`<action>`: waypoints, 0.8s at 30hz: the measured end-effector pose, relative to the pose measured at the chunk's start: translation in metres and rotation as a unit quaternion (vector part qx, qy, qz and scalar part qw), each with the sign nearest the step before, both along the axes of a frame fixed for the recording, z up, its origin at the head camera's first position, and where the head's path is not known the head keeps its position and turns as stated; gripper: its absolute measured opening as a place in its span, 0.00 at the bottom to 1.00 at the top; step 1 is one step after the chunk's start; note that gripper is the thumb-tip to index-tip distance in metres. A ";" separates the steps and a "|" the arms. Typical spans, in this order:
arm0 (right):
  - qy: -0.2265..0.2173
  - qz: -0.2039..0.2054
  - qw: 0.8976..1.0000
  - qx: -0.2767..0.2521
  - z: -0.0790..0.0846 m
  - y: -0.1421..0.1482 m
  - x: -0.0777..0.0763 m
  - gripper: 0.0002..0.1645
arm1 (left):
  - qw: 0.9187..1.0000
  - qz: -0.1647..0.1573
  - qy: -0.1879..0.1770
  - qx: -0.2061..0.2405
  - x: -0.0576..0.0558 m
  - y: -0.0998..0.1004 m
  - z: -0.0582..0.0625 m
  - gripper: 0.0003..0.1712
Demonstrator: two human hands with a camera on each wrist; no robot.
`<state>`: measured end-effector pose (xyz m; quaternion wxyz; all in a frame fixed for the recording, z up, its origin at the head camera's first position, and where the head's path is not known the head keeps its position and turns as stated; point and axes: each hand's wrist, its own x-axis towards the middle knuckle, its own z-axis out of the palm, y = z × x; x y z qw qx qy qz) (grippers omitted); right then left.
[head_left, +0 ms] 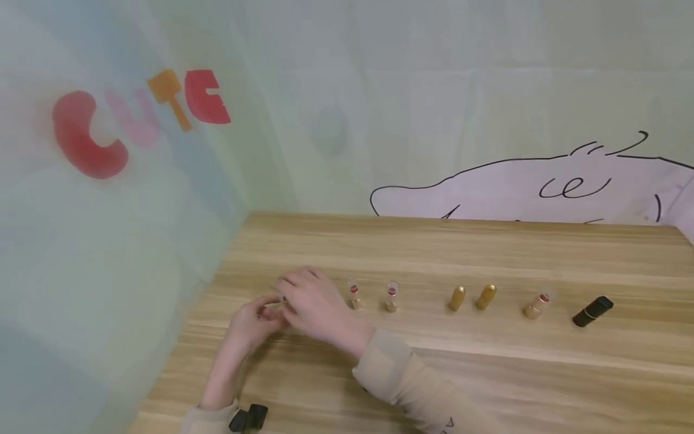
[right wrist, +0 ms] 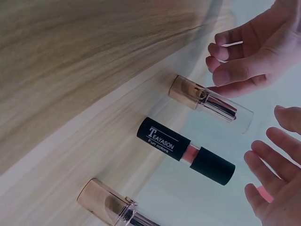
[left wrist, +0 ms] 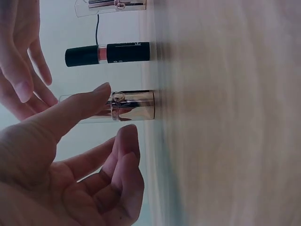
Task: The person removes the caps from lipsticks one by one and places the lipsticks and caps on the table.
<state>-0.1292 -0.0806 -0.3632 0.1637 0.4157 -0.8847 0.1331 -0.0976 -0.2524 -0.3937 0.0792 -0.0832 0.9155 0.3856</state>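
Observation:
My left hand (head_left: 252,325) curves loosely around an upright gold lipstick with a clear cap (left wrist: 136,106). In the left wrist view its thumb overlaps the cap part, while its fingertips stay a little below the tube, leaving a gap. My right hand (head_left: 320,304) is beside and above it; in the right wrist view its fingers are spread, with nothing between them. Next to the gold lipstick stands a black lipstick tube (right wrist: 162,139) with white lettering, and beyond it another gold lipstick (right wrist: 101,202). The right hand hides this group in the head view.
Along the wooden table (head_left: 488,380) stand two clear-capped lipsticks, the nearer one (head_left: 392,298) beside the right hand. Farther right are two gold bullet-shaped tubes (head_left: 457,298), a gold-and-pink lipstick (head_left: 537,306) and a black tube (head_left: 593,311). Printed cloth walls (head_left: 162,241) border the left and back.

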 end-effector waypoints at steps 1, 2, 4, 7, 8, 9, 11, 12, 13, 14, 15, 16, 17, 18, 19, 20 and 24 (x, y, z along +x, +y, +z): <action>0.006 -0.001 1.000 0.006 -0.001 -0.001 -0.001 0.20 | 1.000 -0.001 0.000 -0.001 0.000 0.000 0.000 0.33; 0.011 -0.001 1.000 0.010 -0.001 -0.002 -0.001 0.19 | 1.000 0.000 -0.001 -0.001 0.000 -0.001 -0.001 0.33; 0.020 -0.001 1.000 0.017 -0.002 -0.003 -0.002 0.17 | 1.000 0.001 -0.003 -0.003 -0.001 -0.002 -0.002 0.32; 0.033 -0.001 0.999 0.024 -0.005 -0.006 -0.003 0.14 | 1.000 0.003 -0.005 -0.006 -0.002 -0.002 -0.003 0.32; 0.037 0.000 0.999 0.023 -0.005 -0.006 -0.003 0.14 | 1.000 0.003 -0.007 -0.005 -0.003 -0.002 -0.003 0.32; 0.041 0.002 0.999 0.021 -0.005 -0.007 -0.003 0.13 | 1.000 0.000 -0.008 -0.006 -0.004 -0.002 -0.003 0.32; 0.051 0.006 0.999 0.016 -0.007 -0.008 -0.003 0.13 | 1.000 -0.004 -0.012 -0.007 -0.005 -0.002 -0.004 0.32; 0.058 0.008 0.998 0.012 -0.008 -0.008 -0.004 0.13 | 1.000 -0.006 -0.013 -0.009 -0.006 -0.002 -0.005 0.32; 0.063 0.009 0.998 0.010 -0.009 -0.009 -0.004 0.13 | 1.000 -0.008 -0.013 -0.009 -0.007 -0.002 -0.005 0.33; 0.066 0.012 0.998 0.007 -0.010 -0.010 -0.004 0.12 | 1.000 -0.009 -0.016 -0.008 -0.008 -0.001 -0.006 0.32; 0.071 0.013 0.997 0.006 -0.011 -0.010 -0.004 0.12 | 1.000 -0.012 -0.015 -0.009 -0.009 -0.001 -0.006 0.32; 0.074 0.012 0.997 0.007 -0.012 -0.011 -0.004 0.13 | 1.000 -0.012 -0.014 -0.010 -0.010 -0.001 -0.007 0.31; 0.078 0.011 0.997 0.009 -0.013 -0.011 -0.004 0.13 | 1.000 -0.013 -0.013 -0.010 -0.010 0.000 -0.007 0.31; 0.080 0.009 0.997 0.011 -0.013 -0.012 -0.004 0.13 | 1.000 -0.013 -0.010 -0.011 -0.011 0.000 -0.007 0.29; 0.079 0.008 0.997 0.013 -0.014 -0.012 -0.004 0.13 | 1.000 -0.015 -0.006 -0.012 -0.011 0.000 -0.007 0.29; 0.080 0.007 0.997 0.015 -0.014 -0.013 -0.004 0.14 | 1.000 -0.018 -0.003 -0.014 -0.012 0.000 -0.007 0.27; 0.080 0.002 0.997 0.024 -0.016 -0.015 -0.003 0.15 | 0.999 -0.029 0.016 -0.021 -0.013 0.001 -0.006 0.24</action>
